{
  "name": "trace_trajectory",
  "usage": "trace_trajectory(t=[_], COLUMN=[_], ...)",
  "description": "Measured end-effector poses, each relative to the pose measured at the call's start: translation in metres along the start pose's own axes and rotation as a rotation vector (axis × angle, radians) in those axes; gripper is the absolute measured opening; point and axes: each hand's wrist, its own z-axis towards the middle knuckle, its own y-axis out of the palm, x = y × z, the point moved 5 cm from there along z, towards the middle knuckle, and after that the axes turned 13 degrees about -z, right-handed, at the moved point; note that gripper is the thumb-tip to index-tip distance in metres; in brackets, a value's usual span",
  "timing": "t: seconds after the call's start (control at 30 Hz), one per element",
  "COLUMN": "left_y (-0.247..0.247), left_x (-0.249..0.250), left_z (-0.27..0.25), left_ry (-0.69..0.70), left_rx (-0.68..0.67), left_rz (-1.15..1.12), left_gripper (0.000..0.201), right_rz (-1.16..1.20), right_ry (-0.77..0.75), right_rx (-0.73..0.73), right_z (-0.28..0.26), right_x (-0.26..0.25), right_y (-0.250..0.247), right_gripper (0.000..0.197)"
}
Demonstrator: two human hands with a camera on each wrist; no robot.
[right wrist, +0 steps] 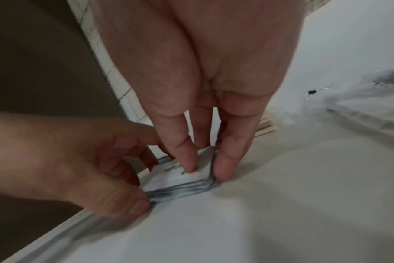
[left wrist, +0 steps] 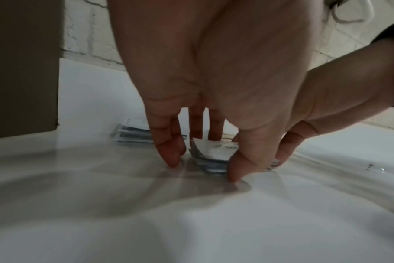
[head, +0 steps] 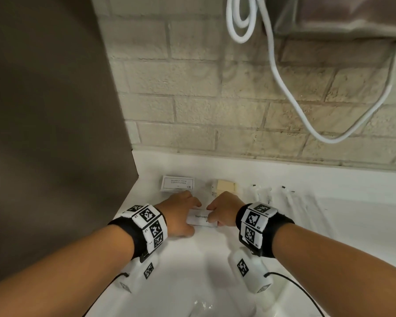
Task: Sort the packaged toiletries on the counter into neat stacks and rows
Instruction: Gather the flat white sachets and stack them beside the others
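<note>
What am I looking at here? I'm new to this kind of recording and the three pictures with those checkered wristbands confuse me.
No machine here: a person works with bare hands. The checkered bands carry cameras. One picture comes from a camera on the head, looking down; the other two look along each hand from the wrists.

On the white counter, both hands square up a small stack of toothpaste packets. The left hand holds one end, thumb and fingers around it; the right hand pinches the other end, a fingertip pressing on top.

Behind them lie a shampoo packet stack, a pale yellow packaged item, and clear-wrapped long items that are too faint to identify. A white hose hangs on the brick wall.
</note>
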Motion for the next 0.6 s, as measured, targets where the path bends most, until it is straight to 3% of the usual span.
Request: trace_trajectory(t=[0.13, 0.3, 0.47, 0.6], left_y=[-0.005, -0.009, -0.008, -0.009], left_x=[0.01, 0.013, 0.011, 0.01], left_z=[0.002, 0.004, 0.007, 0.011], left_ry=[0.019, 0.03, 0.036, 0.038], left_rx=[-0.051, -0.063, -0.076, -0.082], left_rz=[0.087, 0.112, 0.114, 0.109], left_gripper=[0.056, 0.047, 0.045, 0.045], right_rz=[-0.083, -0.203, -0.334, -0.341], right_ry=[-0.035, -0.137, -0.21, -0.198], right_rx=[-0.009, 0.032, 0.063, 0.048], right_z=[-0.002, -0.01, -0.012, -0.011], right_x=[-0.001, -0.002, -0.009, -0.011], right_y=[-0.003, 0.0, 0.0, -0.002], right_gripper=[0.042, 0.08, 0.056, 0.052])
